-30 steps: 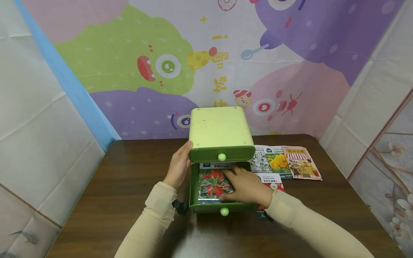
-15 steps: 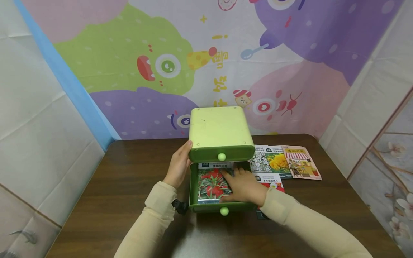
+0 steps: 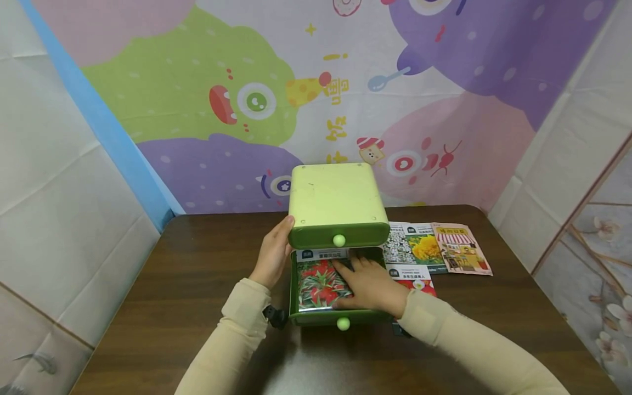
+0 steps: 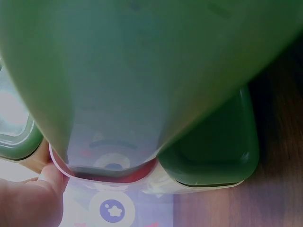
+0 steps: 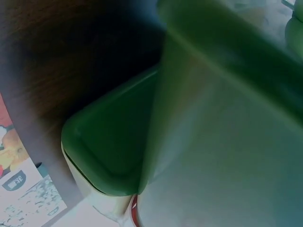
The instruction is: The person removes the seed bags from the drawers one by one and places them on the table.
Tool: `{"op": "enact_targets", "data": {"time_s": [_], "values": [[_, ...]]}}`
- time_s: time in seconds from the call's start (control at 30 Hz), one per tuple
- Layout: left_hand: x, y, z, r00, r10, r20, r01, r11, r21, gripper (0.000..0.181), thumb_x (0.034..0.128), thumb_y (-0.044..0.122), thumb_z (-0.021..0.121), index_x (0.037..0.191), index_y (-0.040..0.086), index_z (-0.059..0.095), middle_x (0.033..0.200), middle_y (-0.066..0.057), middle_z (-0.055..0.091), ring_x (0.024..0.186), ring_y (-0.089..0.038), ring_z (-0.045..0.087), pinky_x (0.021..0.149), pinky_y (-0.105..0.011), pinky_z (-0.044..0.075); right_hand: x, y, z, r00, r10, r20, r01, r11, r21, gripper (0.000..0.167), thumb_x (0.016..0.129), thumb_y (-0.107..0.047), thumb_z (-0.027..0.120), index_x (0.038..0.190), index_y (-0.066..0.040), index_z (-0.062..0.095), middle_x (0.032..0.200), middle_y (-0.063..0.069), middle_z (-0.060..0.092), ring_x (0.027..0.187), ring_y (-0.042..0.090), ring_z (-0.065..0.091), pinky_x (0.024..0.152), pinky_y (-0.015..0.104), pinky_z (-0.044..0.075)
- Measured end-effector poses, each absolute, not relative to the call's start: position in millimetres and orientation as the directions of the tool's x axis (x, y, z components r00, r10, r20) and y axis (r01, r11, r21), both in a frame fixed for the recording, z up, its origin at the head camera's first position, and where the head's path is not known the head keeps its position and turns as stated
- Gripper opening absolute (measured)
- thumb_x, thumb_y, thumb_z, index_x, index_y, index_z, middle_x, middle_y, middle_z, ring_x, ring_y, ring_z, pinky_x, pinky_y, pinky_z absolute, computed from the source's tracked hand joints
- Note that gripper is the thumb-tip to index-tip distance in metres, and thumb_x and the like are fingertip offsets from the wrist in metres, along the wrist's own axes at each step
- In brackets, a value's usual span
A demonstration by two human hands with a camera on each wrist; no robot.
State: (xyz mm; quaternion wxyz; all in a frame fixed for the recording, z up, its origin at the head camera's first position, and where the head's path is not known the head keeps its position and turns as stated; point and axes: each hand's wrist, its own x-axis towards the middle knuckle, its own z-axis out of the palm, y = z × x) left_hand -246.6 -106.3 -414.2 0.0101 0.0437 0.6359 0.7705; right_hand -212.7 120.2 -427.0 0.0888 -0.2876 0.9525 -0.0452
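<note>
A cream-yellow cabinet with green drawer fronts stands on the table. Its middle drawer is pulled out toward me. Inside lies a seed packet printed with red flowers, against the left side. My right hand reaches into the drawer, fingers spread, thumb and index finger at the packet's right edge; its fingertips are partly hidden. My left hand rests along the cabinet's left side, thumb near the front corner. In the left wrist view, the drawer's side fills most of the picture.
Right of the cabinet lie a white-flower packet, a yellow-flower packet and a pink packet. Another packet with red flowers is partly covered by my right arm. Behind the table hangs a cartoon cloth.
The red-flower packet in the drawer has slid left and turned slightly, with my right hand moving a little left too. My left hand and the cabinet have stayed in place.
</note>
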Motion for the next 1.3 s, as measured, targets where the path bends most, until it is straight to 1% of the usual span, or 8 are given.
{"op": "enact_targets", "data": {"time_s": [0.33, 0.67, 1.0, 1.07, 1.1, 1.17, 1.23, 1.3], "values": [[-245.4, -106.1, -412.9, -0.995, 0.076, 0.056, 0.041, -0.188, 0.981, 0.065, 0.1027, 0.044, 0.047, 0.151, 0.004, 0.034, 0.159, -0.008, 0.030, 0.146, -0.021, 0.032, 0.119, -0.042, 0.032, -212.0, 119.0, -425.3, -0.792, -0.601, -0.105, -0.582, 0.796, -0.164, 0.088, 0.087, -0.060, 0.065, 0.154, -0.013, 0.034, 0.156, 0.028, 0.026, 0.145, 0.043, 0.029, 0.116, 0.054, 0.034], [-244.9, -106.1, -412.9, -0.996, 0.071, 0.053, 0.040, -0.181, 0.983, 0.065, 0.1026, 0.044, 0.047, 0.151, 0.004, 0.034, 0.160, -0.008, 0.030, 0.147, -0.021, 0.030, 0.120, -0.043, 0.031, -212.3, 120.0, -424.8, -0.825, -0.558, -0.091, -0.522, 0.813, -0.257, 0.081, 0.090, -0.051, 0.065, 0.153, -0.009, 0.035, 0.156, 0.026, 0.029, 0.144, 0.043, 0.032, 0.115, 0.053, 0.035], [-245.4, -105.9, -413.6, -0.995, 0.074, 0.060, 0.046, -0.183, 0.982, 0.064, 0.1026, 0.044, 0.047, 0.151, 0.005, 0.035, 0.159, -0.008, 0.030, 0.147, -0.020, 0.030, 0.120, -0.043, 0.031, -211.2, 128.2, -417.9, -0.836, -0.541, -0.095, -0.396, 0.713, -0.579, 0.071, 0.095, -0.033, 0.064, 0.153, -0.007, 0.034, 0.157, 0.022, 0.031, 0.137, 0.038, 0.044, 0.106, 0.053, 0.044], [-245.5, -106.0, -414.1, -0.996, 0.072, 0.058, 0.044, -0.181, 0.982, 0.064, 0.1025, 0.045, 0.047, 0.151, 0.005, 0.035, 0.160, -0.007, 0.030, 0.147, -0.020, 0.029, 0.120, -0.043, 0.031, -212.4, 129.5, -417.8, -0.841, -0.532, -0.094, -0.367, 0.689, -0.625, 0.070, 0.095, -0.030, 0.063, 0.153, -0.006, 0.033, 0.154, 0.020, 0.037, 0.116, 0.030, 0.061, 0.098, 0.048, 0.050], [-245.6, -106.1, -414.2, -0.996, 0.070, 0.058, 0.044, -0.180, 0.983, 0.064, 0.1024, 0.045, 0.047, 0.151, 0.005, 0.035, 0.160, -0.007, 0.030, 0.148, -0.020, 0.029, 0.120, -0.043, 0.031, -213.2, 130.1, -418.0, -0.844, -0.527, -0.100, -0.345, 0.677, -0.649, 0.069, 0.096, -0.029, 0.062, 0.154, -0.007, 0.031, 0.144, 0.020, 0.050, 0.099, 0.026, 0.066, 0.090, 0.044, 0.053], [-245.6, -106.2, -414.4, -0.996, 0.069, 0.058, 0.046, -0.174, 0.984, 0.064, 0.1023, 0.046, 0.047, 0.151, 0.005, 0.035, 0.160, -0.007, 0.030, 0.148, -0.020, 0.028, 0.120, -0.043, 0.031, -214.7, 131.3, -418.7, -0.848, -0.519, -0.107, -0.306, 0.644, -0.701, 0.068, 0.097, -0.026, 0.061, 0.154, -0.006, 0.030, 0.109, 0.019, 0.067, 0.064, 0.019, 0.057, 0.069, 0.037, 0.053], [-245.8, -106.3, -414.6, -0.996, 0.069, 0.058, 0.045, -0.176, 0.983, 0.065, 0.1022, 0.046, 0.047, 0.151, 0.005, 0.035, 0.160, -0.007, 0.030, 0.148, -0.020, 0.029, 0.120, -0.043, 0.031, -216.1, 132.7, -419.8, -0.853, -0.514, -0.089, -0.287, 0.605, -0.743, 0.066, 0.098, -0.023, 0.060, 0.154, -0.004, 0.030, 0.108, 0.021, 0.067, 0.063, 0.021, 0.056, 0.064, 0.033, 0.046], [-245.9, -106.3, -414.5, -0.996, 0.069, 0.059, 0.046, -0.178, 0.983, 0.065, 0.1021, 0.046, 0.047, 0.151, 0.006, 0.035, 0.159, -0.007, 0.031, 0.147, -0.020, 0.030, 0.120, -0.043, 0.031, -217.3, 133.7, -420.8, -0.859, -0.508, -0.066, -0.276, 0.566, -0.777, 0.064, 0.098, -0.021, 0.059, 0.153, -0.002, 0.031, 0.110, 0.024, 0.066, 0.085, 0.030, 0.067, 0.073, 0.038, 0.054]]}}
